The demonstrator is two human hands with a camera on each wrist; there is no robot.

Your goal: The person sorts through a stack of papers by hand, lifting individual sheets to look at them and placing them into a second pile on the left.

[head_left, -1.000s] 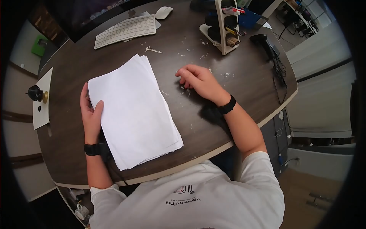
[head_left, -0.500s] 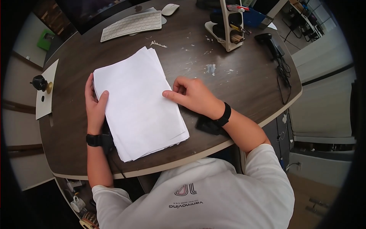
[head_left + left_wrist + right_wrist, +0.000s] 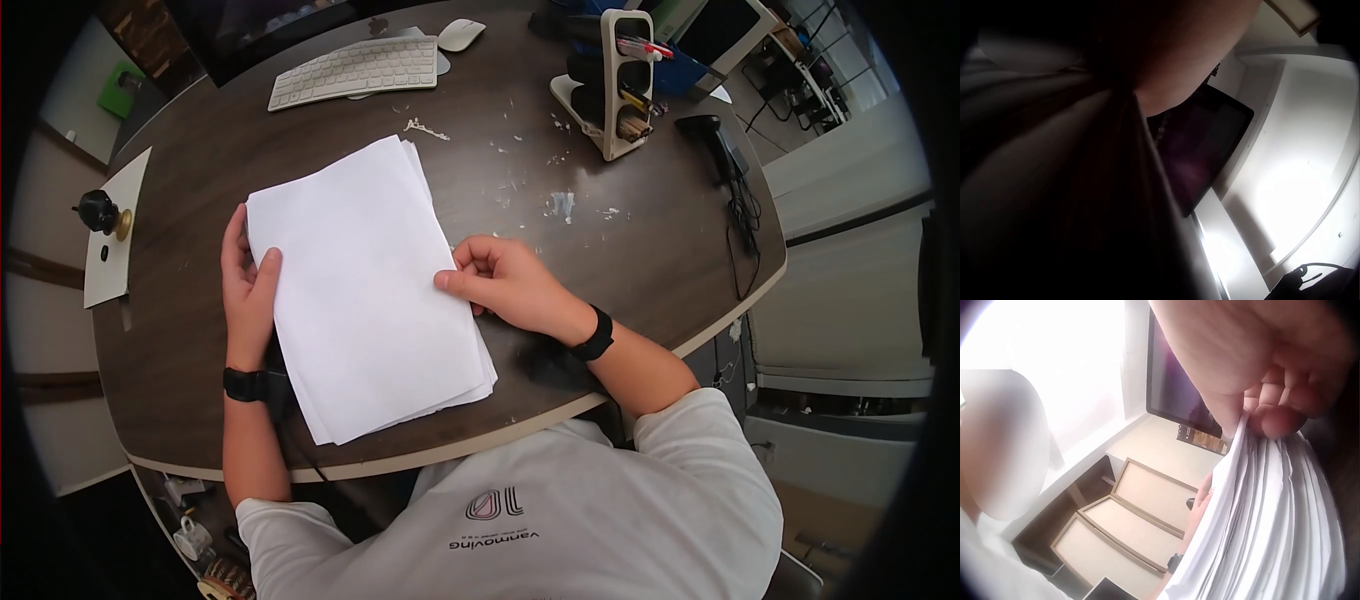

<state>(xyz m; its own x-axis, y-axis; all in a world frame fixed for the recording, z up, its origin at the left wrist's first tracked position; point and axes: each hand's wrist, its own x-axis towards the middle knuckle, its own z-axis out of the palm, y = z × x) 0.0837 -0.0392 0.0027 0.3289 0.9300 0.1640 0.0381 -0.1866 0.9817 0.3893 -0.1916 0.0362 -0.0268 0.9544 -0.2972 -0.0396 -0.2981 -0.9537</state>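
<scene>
A thick stack of white paper (image 3: 365, 300) lies aslant on the dark desk, its sheets slightly uneven at the lower right corner. My left hand (image 3: 248, 295) holds the stack's left edge, thumb on the top sheet and fingers along the side. At the right edge, my right hand (image 3: 515, 290) pinches the paper, with the thumb on top and the other fingers curled at the side. The right wrist view shows the layered sheet edges (image 3: 1272, 506) fanned slightly apart under the curled fingertips (image 3: 1279, 420). In the left wrist view the paper is very dark.
Beyond the stack are a white keyboard (image 3: 355, 72), a mouse (image 3: 461, 35) and a monitor (image 3: 270, 30). A pen holder (image 3: 612, 95) stands at the back right, near a black scanner (image 3: 715, 140) with a coiled cable. White scraps (image 3: 563, 207) litter the desk. A black-knobbed object (image 3: 98, 210) sits far left.
My right hand has come from over the desk, right of the stack, to the paper's right edge and now pinches it. The left hand keeps its hold on the left edge.
</scene>
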